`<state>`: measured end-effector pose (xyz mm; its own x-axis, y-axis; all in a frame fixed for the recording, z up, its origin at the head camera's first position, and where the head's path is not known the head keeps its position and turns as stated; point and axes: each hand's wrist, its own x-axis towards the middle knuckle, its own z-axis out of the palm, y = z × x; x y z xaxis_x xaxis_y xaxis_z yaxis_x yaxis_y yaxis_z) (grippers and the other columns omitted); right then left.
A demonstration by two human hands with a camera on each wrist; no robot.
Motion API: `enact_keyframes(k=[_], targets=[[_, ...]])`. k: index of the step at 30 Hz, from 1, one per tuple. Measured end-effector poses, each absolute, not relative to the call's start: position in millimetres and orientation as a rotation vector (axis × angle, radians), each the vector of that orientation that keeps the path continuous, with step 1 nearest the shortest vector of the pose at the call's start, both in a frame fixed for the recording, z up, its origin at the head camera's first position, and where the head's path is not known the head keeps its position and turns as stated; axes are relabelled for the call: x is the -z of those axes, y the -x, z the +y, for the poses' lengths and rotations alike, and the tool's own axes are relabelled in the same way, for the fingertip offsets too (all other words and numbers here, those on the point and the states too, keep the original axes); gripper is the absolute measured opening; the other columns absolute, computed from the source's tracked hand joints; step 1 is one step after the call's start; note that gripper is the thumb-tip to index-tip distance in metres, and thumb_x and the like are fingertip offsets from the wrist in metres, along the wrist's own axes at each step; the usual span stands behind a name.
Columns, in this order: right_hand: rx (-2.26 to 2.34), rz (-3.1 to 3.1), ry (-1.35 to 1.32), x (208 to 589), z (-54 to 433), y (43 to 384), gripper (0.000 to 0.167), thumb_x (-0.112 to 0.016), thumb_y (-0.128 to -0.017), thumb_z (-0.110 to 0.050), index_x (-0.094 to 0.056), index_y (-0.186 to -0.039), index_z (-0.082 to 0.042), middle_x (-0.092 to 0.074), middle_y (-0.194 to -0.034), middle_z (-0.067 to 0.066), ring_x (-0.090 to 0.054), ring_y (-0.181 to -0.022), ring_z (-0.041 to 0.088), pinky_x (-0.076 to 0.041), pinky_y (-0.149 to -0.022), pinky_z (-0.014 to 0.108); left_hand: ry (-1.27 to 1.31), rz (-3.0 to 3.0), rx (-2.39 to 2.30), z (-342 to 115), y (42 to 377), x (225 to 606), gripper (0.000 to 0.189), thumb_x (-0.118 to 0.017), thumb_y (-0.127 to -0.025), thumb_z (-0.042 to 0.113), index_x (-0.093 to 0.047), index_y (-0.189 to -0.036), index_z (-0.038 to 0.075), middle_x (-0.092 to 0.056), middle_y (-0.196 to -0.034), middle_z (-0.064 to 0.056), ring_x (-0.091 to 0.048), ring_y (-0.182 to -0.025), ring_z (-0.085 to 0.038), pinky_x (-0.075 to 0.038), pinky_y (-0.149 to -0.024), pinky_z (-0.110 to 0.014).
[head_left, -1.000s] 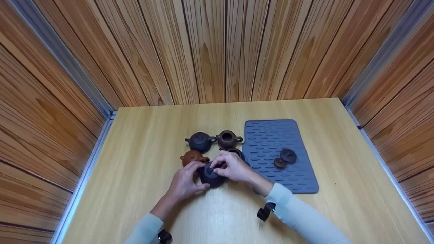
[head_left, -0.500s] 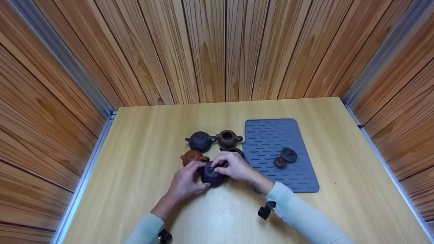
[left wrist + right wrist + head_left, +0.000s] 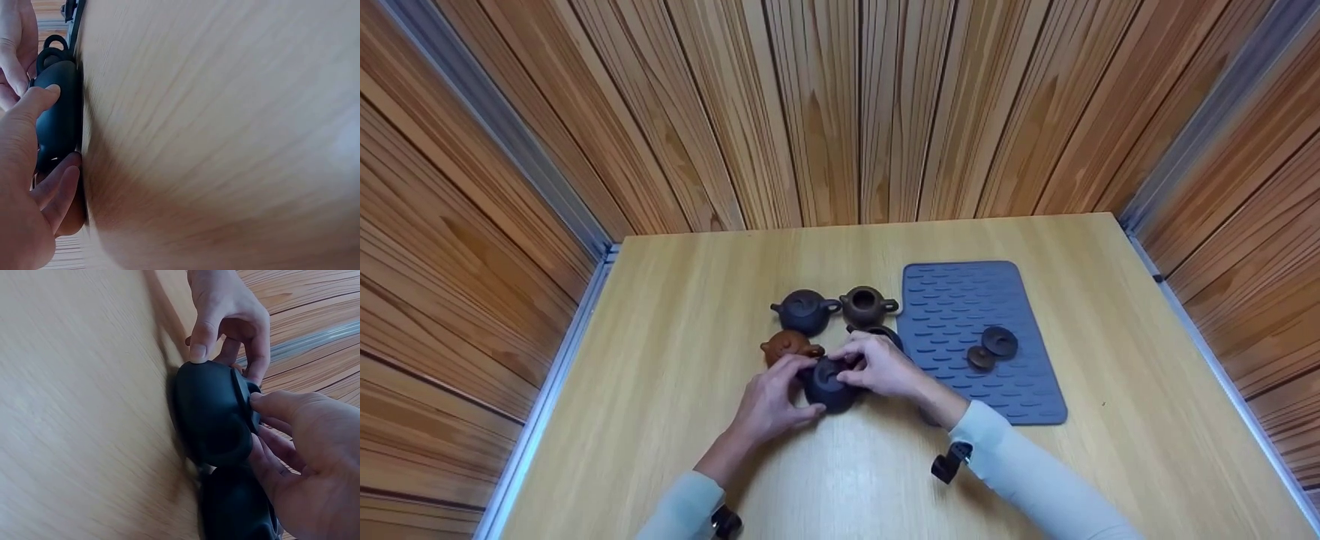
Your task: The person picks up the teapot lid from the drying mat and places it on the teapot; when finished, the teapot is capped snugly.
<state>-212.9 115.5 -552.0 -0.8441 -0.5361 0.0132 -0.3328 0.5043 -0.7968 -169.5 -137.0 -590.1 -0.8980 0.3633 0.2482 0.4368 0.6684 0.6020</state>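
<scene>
Both grips, left hand [image 3: 771,401] and right hand [image 3: 881,367], around dark teapot [image 3: 829,386], mid-table.

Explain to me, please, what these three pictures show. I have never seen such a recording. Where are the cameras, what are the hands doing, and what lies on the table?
No machine works here: a person uses two bare hands. One camera sits on the head and looks down; one sits on each wrist, very close to that hand.

On the wooden table stand small clay teapots: a dark teapot, an open brown teapot without lid, and a reddish teapot. On the grey mat lie two lids.

The left hand grips the black teapot at its side. The right hand pinches its lid at the top. Another dark pot stands just behind, mostly hidden.
</scene>
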Motion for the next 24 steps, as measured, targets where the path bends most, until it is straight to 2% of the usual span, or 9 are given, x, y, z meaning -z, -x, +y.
enact_keyframes(k=[6,11,16,24], targets=[[1.242,2.500,0.724,550.3,116.2,212.8,0.038,-0.088,-0.095,-0.010,-0.082,-0.132,-0.004,-0.075,-0.126,0.014,-0.074,-0.106,0.021,-0.067,-0.090,0.029,0.669,-2.778,1.031,-136.8,169.1,590.0,0.067,-0.102,-0.081,0.028,-0.073,-0.140,0.012,-0.077,-0.143,-0.006,-0.076,-0.130,-0.031,-0.064,-0.108,-0.054],[1.219,2.514,0.715,548.3,117.5,212.2,0.040,-0.090,-0.094,-0.013,-0.082,-0.133,-0.005,-0.071,-0.126,0.015,-0.072,-0.105,0.020,-0.068,-0.092,0.035,0.684,-2.762,1.025,-136.9,169.9,590.2,0.066,-0.102,-0.082,0.028,-0.073,-0.140,0.012,-0.077,-0.142,-0.006,-0.077,-0.129,-0.031,-0.064,-0.107,-0.052],[1.201,2.505,0.750,548.4,118.6,212.2,0.044,-0.091,-0.093,-0.012,-0.082,-0.135,-0.005,-0.067,-0.123,0.014,-0.072,-0.101,0.019,-0.067,-0.089,0.032,0.677,-2.771,1.024,-136.9,168.8,590.2,0.067,-0.102,-0.081,0.028,-0.073,-0.140,0.013,-0.077,-0.142,-0.006,-0.077,-0.128,-0.030,-0.064,-0.106,-0.053],[1.209,2.520,0.747,550.3,117.5,211.2,0.044,-0.092,-0.093,-0.013,-0.081,-0.135,-0.005,-0.068,-0.122,0.014,-0.072,-0.104,0.019,-0.068,-0.092,0.037,0.663,-2.774,1.027,-136.5,168.6,590.7,0.067,-0.102,-0.082,0.028,-0.073,-0.140,0.014,-0.077,-0.143,-0.005,-0.077,-0.128,-0.030,-0.064,-0.105,-0.054]])
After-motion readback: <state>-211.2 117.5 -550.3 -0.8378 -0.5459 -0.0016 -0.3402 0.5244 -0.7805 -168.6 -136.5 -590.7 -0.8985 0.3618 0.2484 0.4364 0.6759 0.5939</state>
